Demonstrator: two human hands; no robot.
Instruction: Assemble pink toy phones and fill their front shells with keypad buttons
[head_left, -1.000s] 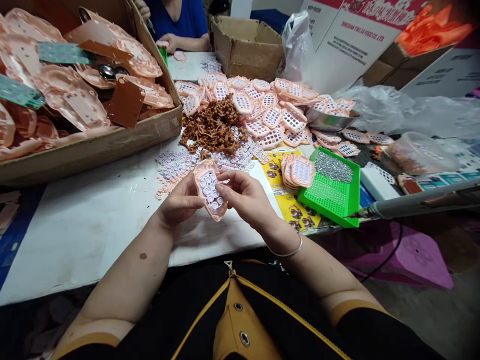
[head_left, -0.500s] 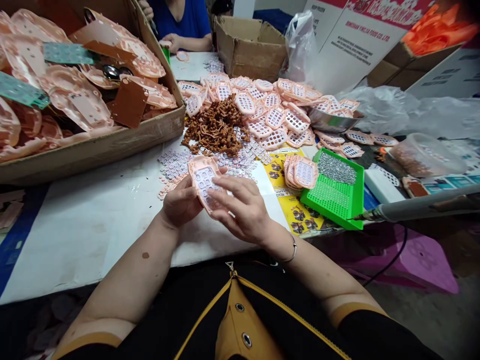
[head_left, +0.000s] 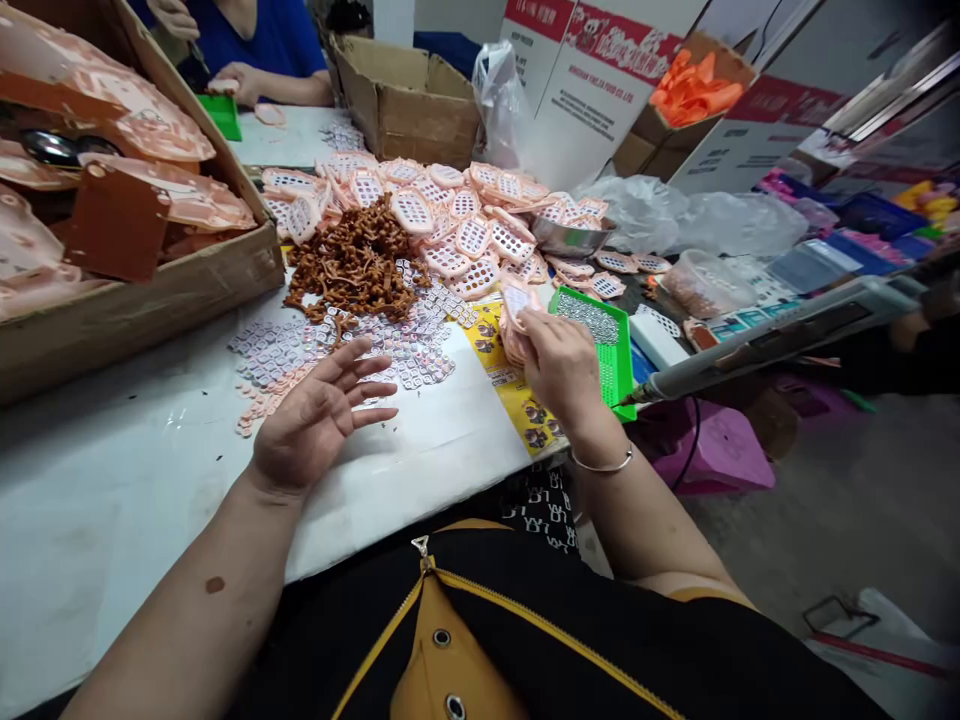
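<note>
My left hand [head_left: 315, 412] hovers palm up over the white tabletop [head_left: 112, 480], fingers spread, holding nothing. Just beyond its fingertips lie several small clear-and-white key pieces [head_left: 360, 340]. My right hand [head_left: 559, 365] has its fingers closed on a pink rubber keypad [head_left: 517, 298], held at the top of a small stack of pink keypads [head_left: 514, 340] that rests on a yellow printed sheet [head_left: 510, 385]. A green tray [head_left: 607, 350] with silvery bits sits right beside that hand.
A heap of brown rubber scraps [head_left: 352, 265] and a spread of pink keypads [head_left: 450, 220] lie behind. A cardboard box of pink parts [head_left: 150, 290] stands at left. A metal bowl [head_left: 570, 238], plastic tub [head_left: 701, 285] and grey tool [head_left: 780, 335] are at right. Another person in blue [head_left: 255, 45] works opposite.
My right hand carried the pink keypad from in front of me to the stack at the right. My left hand let go and opened. The camera swung to the right.
</note>
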